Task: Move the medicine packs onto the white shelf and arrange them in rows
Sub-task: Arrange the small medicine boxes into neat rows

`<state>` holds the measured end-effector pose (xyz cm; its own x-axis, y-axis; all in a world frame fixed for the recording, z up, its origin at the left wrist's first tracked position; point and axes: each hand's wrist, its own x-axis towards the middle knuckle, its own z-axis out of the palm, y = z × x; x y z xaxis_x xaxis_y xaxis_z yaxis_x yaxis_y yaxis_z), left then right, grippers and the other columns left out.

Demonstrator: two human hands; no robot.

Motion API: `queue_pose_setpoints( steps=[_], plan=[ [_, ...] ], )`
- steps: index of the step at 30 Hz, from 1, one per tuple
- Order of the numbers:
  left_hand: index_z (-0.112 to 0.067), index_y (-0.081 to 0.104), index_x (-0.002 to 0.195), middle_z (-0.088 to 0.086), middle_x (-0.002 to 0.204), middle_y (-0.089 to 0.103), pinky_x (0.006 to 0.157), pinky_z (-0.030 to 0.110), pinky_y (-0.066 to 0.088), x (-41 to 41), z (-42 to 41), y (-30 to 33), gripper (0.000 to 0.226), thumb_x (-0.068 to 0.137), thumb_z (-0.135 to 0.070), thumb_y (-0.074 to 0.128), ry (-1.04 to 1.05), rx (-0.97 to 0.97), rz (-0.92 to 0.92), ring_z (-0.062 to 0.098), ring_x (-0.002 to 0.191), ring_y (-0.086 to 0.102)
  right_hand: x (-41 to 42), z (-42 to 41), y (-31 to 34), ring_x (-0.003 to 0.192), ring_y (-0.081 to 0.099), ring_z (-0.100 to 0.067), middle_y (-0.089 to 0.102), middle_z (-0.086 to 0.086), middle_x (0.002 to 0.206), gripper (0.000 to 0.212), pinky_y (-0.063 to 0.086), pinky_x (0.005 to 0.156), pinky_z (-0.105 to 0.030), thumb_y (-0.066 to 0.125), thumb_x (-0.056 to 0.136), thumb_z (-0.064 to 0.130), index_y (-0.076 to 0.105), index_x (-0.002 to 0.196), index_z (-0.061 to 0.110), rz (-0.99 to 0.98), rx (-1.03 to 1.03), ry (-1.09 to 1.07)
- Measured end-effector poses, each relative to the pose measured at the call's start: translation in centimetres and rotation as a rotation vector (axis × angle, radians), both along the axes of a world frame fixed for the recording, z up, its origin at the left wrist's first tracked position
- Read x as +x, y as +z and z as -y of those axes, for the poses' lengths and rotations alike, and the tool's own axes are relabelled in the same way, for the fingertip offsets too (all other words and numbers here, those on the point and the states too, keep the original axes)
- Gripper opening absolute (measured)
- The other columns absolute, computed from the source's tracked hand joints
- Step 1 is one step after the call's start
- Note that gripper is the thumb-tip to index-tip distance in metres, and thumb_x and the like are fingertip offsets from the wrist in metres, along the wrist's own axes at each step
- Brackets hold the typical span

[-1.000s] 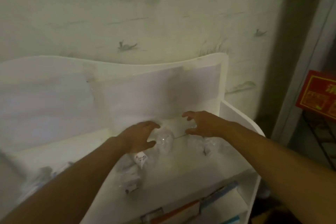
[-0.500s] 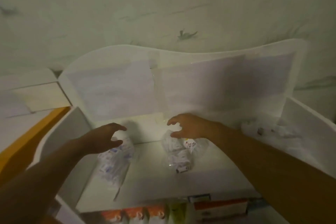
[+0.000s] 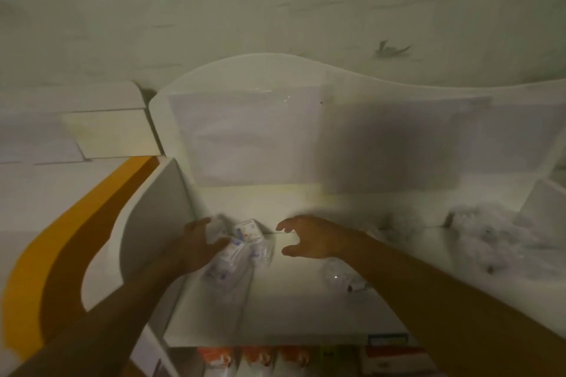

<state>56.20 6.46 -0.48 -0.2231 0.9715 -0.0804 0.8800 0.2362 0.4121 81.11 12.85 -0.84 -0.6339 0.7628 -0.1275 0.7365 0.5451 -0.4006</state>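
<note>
Since the earlier frame, left hand point(image 3: 199, 246) has carried clear plastic medicine packs point(image 3: 242, 242) to white shelf point(image 3: 275, 315) left corner, gripping them; right hand point(image 3: 309, 237) hovers spread, empty; slippery film may slide.

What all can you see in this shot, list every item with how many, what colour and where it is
white shelf: one, white, centre, wavy back panel against the wall.
medicine packs at left: a small cluster, clear bags with white and blue print, left end of the top shelf.
medicine pack under the right forearm: one, clear, mid shelf.
medicine packs at right: blurred heap, clear and whitish, right end; count unclear.
boxes below: several, orange and red, on the lower tier.
orange band: one, left of the shelf.
wall: pale with faint grey-green motifs.
left hand: grips the left cluster.
right hand: fingers curled, holds nothing.
</note>
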Motion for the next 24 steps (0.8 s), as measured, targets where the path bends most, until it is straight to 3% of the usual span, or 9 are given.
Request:
queue_pose_setpoints(
  steps=[2,5,7,9,12,15,19,24],
  plan=[
    [-0.01,0.049,0.134,0.01,0.139,0.051,0.099,0.025,0.037,-0.9,-0.1,-0.8,0.067,0.082,-0.049,0.068,-0.008,0.003,0.083,0.026,0.123,0.051,-2.2,0.0,-1.1,0.131,0.046,-0.024,0.046,-0.002,0.146,0.067,0.041,0.106,-0.039,0.066,0.087,0.045,0.039,0.144,0.023,-0.005,0.021,0.005],
    [-0.024,0.042,0.138,0.006,0.135,0.054,0.095,0.037,0.051,-3.2,-1.1,-3.3,0.112,0.048,-0.087,0.063,0.021,-0.024,0.271,0.023,0.113,0.059,-5.2,0.0,-2.3,0.135,0.041,-0.025,0.038,-0.004,0.15,0.081,0.038,0.108,-0.042,0.073,0.08,0.047,0.034,0.146,0.024,-0.002,0.037,0.04],
    [-0.03,0.029,0.145,0.005,0.135,0.052,0.089,0.04,0.055,-3.3,-1.3,-4.1,0.112,0.051,-0.077,0.07,0.019,-0.042,0.453,0.025,0.111,0.06,-6.9,-0.1,-3.2,0.137,0.037,-0.027,0.028,-0.002,0.154,0.091,0.038,0.109,-0.046,0.077,0.074,0.049,0.028,0.148,0.026,0.008,0.05,0.059],
    [-0.033,0.016,0.15,0.002,0.138,0.046,0.083,0.039,0.056,-1.8,-0.5,-3.8,0.098,0.074,-0.047,0.076,0.052,-0.035,0.645,0.027,0.114,0.058,-8.3,-0.3,-4.3,0.135,0.038,-0.03,0.025,0.0,0.154,0.096,0.041,0.105,-0.05,0.08,0.07,0.048,0.025,0.147,0.027,0.005,0.062,0.054],
    [-0.028,0.013,0.15,0.004,0.139,0.041,0.075,0.032,0.054,-0.6,-0.4,-4.9,0.082,0.087,-0.02,0.066,0.069,0.01,0.762,0.028,0.112,0.056,-9.3,-0.4,-5.3,0.135,0.038,-0.031,0.02,-0.002,0.157,0.095,0.041,0.105,-0.05,0.077,0.075,0.042,0.021,0.149,0.021,0.022,0.051,0.051],
    [-0.03,0.007,0.15,0.013,0.146,0.039,0.088,0.043,0.053,-0.3,-0.8,-5.9,0.085,0.088,-0.025,0.065,0.096,0.056,0.773,0.032,0.115,0.055,-9.2,-0.6,-5.7,0.141,0.031,-0.029,0.016,-0.004,0.159,0.094,0.037,0.109,-0.049,0.073,0.079,0.045,0.019,0.151,0.019,0.039,0.074,0.062],
    [-0.031,0.005,0.15,0.012,0.148,0.037,0.093,0.047,0.051,0.8,-0.7,-5.8,0.086,0.088,-0.028,0.065,0.077,0.046,0.776,0.03,0.116,0.054,-8.1,-0.6,-5.9,0.144,0.025,-0.028,0.015,-0.005,0.16,0.093,0.033,0.112,-0.05,0.07,0.081,0.047,0.018,0.153,0.019,0.03,0.082,0.075],
    [-0.033,0.001,0.15,0.007,0.147,0.038,0.089,0.044,0.054,3.6,-0.9,-5.2,0.087,0.089,-0.032,0.063,0.02,-0.004,0.803,0.03,0.116,0.056,-5.0,-0.5,-5.3,0.14,0.034,-0.026,0.017,-0.004,0.16,0.085,0.04,0.107,-0.046,0.066,0.085,0.048,0.021,0.152,0.021,0.021,0.096,0.05]
  ],
)
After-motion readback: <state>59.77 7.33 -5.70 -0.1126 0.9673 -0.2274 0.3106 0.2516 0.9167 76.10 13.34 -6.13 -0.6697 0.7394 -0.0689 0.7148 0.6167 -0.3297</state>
